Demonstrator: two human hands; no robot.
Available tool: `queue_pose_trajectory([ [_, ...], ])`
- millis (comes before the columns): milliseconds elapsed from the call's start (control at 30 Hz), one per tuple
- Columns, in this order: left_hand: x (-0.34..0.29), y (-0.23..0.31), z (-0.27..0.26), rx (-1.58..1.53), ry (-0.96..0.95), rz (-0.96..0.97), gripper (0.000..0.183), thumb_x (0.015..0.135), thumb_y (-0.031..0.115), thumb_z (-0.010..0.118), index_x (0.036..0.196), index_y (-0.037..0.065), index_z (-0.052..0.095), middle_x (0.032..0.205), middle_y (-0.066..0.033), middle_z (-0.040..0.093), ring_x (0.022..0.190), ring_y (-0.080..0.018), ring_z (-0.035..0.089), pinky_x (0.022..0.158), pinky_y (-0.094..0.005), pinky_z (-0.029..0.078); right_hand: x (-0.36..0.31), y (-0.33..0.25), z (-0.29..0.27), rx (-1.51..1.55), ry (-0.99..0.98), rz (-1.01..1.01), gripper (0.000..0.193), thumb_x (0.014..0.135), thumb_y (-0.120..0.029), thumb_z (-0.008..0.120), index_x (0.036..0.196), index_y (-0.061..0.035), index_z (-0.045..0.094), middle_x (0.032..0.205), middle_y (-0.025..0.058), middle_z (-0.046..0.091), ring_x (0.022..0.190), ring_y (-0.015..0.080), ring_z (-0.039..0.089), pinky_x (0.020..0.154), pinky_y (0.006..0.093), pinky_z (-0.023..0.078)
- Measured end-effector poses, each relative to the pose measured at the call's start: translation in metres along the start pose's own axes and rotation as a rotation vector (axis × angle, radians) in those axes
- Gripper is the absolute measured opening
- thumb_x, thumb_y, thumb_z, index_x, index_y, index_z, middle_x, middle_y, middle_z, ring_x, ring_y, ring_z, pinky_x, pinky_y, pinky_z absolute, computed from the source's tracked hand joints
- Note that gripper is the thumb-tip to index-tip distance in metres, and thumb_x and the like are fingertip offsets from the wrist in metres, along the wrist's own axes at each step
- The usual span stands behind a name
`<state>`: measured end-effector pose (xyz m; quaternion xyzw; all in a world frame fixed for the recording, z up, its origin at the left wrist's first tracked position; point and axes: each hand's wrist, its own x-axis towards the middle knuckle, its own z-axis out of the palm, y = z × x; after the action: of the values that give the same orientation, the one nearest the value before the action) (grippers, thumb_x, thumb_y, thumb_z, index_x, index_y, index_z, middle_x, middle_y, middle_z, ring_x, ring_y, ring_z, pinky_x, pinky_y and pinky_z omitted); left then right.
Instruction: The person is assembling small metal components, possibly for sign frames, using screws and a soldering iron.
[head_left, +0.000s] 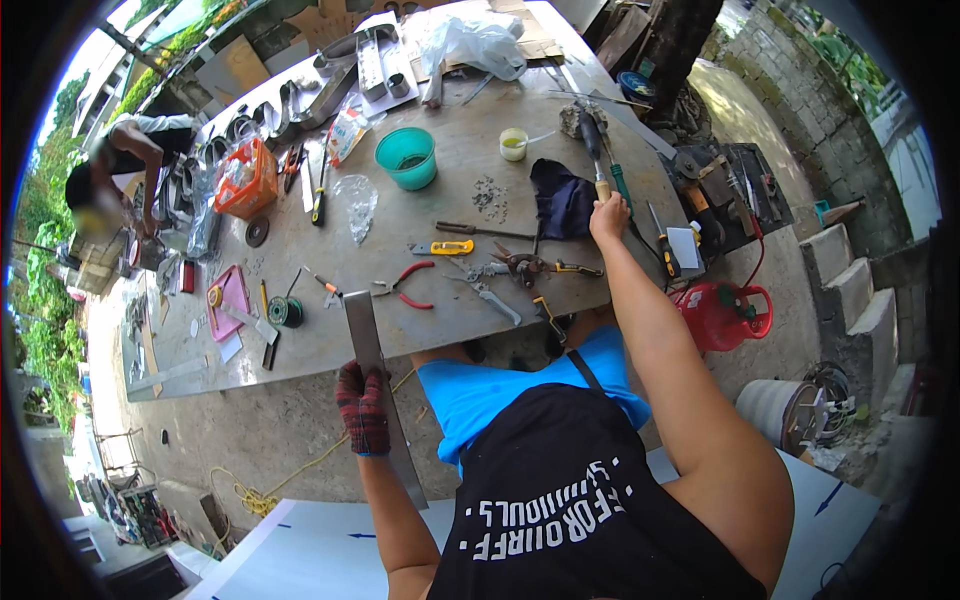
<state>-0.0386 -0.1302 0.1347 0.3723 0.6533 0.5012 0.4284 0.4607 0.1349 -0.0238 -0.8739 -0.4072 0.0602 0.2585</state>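
My left hand (363, 408), in a red and black knit glove, is closed around a long flat metal strip (368, 340). The strip stands slanted at the table's near edge, its upper end over the tabletop. My bare right hand (609, 217) grips the light wooden handle of a tool (591, 137) with a thick dark body; its far end lies by a rough grey lump (577, 118). Beside that hand are a dark cloth (562, 200) and a green-handled tool (620, 182). Red-handled pliers (408, 285), a yellow utility knife (444, 248) and metal snips (490, 290) lie between my hands.
On the metal table (300, 345) stand a teal bowl (406, 158), an orange basket (246, 180), a small pale cup (513, 144) and a pink tray (232, 300). A red gas cylinder (722, 315) stands at right. Another person (130, 165) bends over the far left side.
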Motion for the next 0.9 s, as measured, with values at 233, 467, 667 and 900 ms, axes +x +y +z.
queue_pose_trajectory([
  [233,0.020,0.007,0.025,-0.104,-0.047,0.088,0.021,0.104,0.005,0.065,0.124,0.003,0.063,0.109,-0.0079,0.072,0.095,-0.0168,0.070,0.088,-0.0338,0.056,0.015,0.030,-0.026,0.027,0.262,-0.213,0.055,0.089,-0.033,0.085,0.130,-0.0023,0.065,0.122,0.0221,0.067,0.119,0.0418,0.061,0.106,0.0508,0.046],
  [467,0.004,0.021,0.036,-0.052,0.033,0.106,0.020,0.103,0.003,0.066,0.123,0.003,0.063,0.109,-0.0071,0.072,0.097,-0.0153,0.069,0.090,-0.0326,0.055,-0.074,-0.019,-0.084,0.383,0.122,-0.354,0.037,0.101,-0.019,0.074,0.131,-0.0006,0.066,0.119,0.0175,0.067,0.106,0.0290,0.070,0.094,0.0403,0.057],
  [667,-0.002,0.033,0.056,0.021,0.101,0.226,0.023,0.104,0.005,0.067,0.126,0.001,0.063,0.109,-0.0085,0.073,0.101,-0.0141,0.066,0.090,-0.0321,0.055,-0.190,-0.063,-0.118,0.576,-0.296,-0.466,0.029,0.104,-0.017,0.070,0.129,-0.0036,0.068,0.115,0.0100,0.074,0.103,0.0216,0.072,0.093,0.0351,0.056],
  [900,-0.009,0.048,0.072,0.064,-0.011,0.248,0.023,0.103,0.004,0.069,0.125,0.003,0.063,0.113,-0.0067,0.071,0.104,-0.0136,0.065,0.093,-0.0313,0.053,-0.284,-0.098,-0.133,0.734,-0.858,-0.673,0.033,0.095,-0.010,0.077,0.126,-0.0019,0.068,0.118,0.0133,0.066,0.097,0.0250,0.068,0.090,0.0359,0.056],
])
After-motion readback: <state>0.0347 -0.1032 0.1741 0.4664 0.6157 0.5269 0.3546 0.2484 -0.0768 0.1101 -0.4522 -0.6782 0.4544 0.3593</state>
